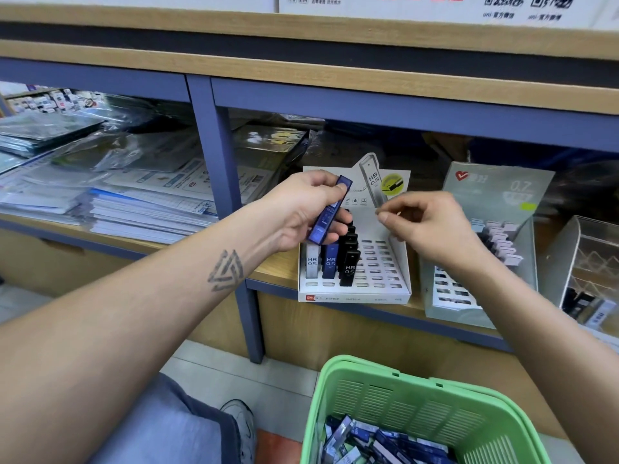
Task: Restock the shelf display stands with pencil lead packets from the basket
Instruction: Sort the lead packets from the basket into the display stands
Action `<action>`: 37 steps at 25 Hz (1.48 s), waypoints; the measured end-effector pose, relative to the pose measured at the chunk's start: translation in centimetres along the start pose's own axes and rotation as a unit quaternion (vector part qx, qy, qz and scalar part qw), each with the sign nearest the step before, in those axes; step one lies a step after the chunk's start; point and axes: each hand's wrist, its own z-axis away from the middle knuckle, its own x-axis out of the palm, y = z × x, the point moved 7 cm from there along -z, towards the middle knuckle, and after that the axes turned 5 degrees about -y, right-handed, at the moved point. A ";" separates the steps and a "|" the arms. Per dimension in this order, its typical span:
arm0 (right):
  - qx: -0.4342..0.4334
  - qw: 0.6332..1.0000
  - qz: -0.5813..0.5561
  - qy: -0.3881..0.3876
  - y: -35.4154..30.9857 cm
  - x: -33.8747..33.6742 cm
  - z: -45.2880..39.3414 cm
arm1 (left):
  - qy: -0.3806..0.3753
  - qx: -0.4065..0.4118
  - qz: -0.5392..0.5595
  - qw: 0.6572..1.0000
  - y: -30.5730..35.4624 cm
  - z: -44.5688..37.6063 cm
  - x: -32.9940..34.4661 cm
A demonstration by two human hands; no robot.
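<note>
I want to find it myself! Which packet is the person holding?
Look at the white display stand on the wooden shelf, above the green basket. Over it, the left hand grips a blue packet, the only one lifted and tilted, not standing in a slot.

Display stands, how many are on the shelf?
2: a white stand under the hands, and a grey stand right of it. More may be hidden.

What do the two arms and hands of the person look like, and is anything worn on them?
Both forearms are bare, with no sleeves, gloves, watch or rings visible. The left forearm carries a dark tattoo of interlocked triangles near the wrist. The right forearm shows no markings.
</note>
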 end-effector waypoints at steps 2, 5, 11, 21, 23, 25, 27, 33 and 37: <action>0.033 0.993 -0.113 -0.006 0.0 -0.9 0.2 | -0.034 -0.001 0.000 0.999 0.0 0.1 1.3; 0.059 0.970 -0.234 -0.040 -0.2 -1.9 0.6 | -0.112 -0.013 0.001 0.994 -0.2 0.2 4.1; 0.095 0.965 -0.243 0.002 1.3 -6.0 2.1 | -0.199 -0.032 -0.013 0.979 -0.7 0.3 8.3; 0.103 0.991 -0.022 -0.086 3.4 -6.3 2.9 | -0.027 0.061 -0.060 0.996 1.1 -2.1 6.6; 0.086 0.990 0.008 -0.116 2.9 -5.0 2.5 | -0.027 0.085 -0.149 0.985 1.5 -2.1 6.3; 0.065 0.989 -0.012 -0.131 2.0 -3.6 1.9 | -0.038 0.119 -0.246 0.961 2.2 -2.0 6.3; 0.036 0.991 -0.021 -0.125 0.9 -2.8 1.0 | -0.051 0.141 -0.280 0.948 2.5 -2.0 6.2; 0.043 0.997 0.065 -0.002 2.2 -2.9 -1.3 | -0.006 0.214 -0.522 0.826 2.5 -2.7 2.6; 0.063 0.997 0.042 0.024 3.7 -1.9 -1.9 | -0.047 0.255 -0.617 0.743 1.1 -2.1 2.2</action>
